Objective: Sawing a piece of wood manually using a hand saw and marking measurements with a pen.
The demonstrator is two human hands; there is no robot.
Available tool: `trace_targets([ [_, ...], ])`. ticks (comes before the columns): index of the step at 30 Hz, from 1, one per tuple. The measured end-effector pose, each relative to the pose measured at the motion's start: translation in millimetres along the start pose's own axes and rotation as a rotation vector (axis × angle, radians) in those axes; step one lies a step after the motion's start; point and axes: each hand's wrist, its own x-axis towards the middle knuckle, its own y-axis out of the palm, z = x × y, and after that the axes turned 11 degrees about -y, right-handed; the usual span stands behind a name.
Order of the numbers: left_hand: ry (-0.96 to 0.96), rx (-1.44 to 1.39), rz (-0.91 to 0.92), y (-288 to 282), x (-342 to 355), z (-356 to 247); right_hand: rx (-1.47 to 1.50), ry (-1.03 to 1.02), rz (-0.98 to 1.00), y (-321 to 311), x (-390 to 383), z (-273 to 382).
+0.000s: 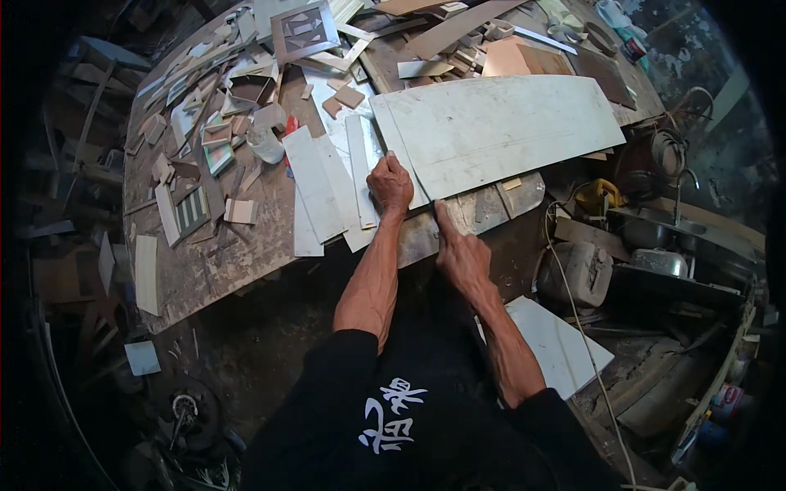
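Observation:
A large white board (pixel 508 131) lies across the near right part of the workbench, its surface scuffed and faintly lined. Along its left end runs a narrow white strip (pixel 401 151), set off by a dark line. My left hand (pixel 390 182) is closed on the left edge of this strip, thumb uppermost. Just to the right, my right hand (pixel 464 258) is at the board's near edge, where the dark line ends. Its index finger stretches forward to that edge while the other fingers curl in. Whatever they hold, if anything, is hidden.
White panels (pixel 315 188) lie left of my left hand. Beyond are a plastic jar (pixel 265 144), a framed panel (pixel 305 33) and many wood offcuts (pixel 348 96) on the workbench (pixel 205 286). To the right are a cable (pixel 573 303), a jerrycan (pixel 577 270) and a metal sink (pixel 679 229).

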Motion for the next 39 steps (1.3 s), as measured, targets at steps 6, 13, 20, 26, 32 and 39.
trace_targets([
  [6,0.021,-0.001,-0.045,-2,1,1,0.077,0.091,0.045,-14,-24,16],
  [13,-0.047,-0.003,-0.075,-7,5,2,0.067,0.097,0.131,-14,-29,11],
  [20,-0.059,-0.01,0.007,-5,-2,-4,0.026,0.084,0.083,-9,-2,9],
  [26,-0.023,0.002,-0.051,-1,-1,-3,0.011,0.11,0.115,-8,2,5],
  [32,-0.02,-0.024,-0.058,-8,2,4,0.134,0.162,0.153,-24,-34,18],
  [39,-0.078,0.04,0.007,-4,1,2,-0.001,0.102,0.088,-2,-4,7],
])
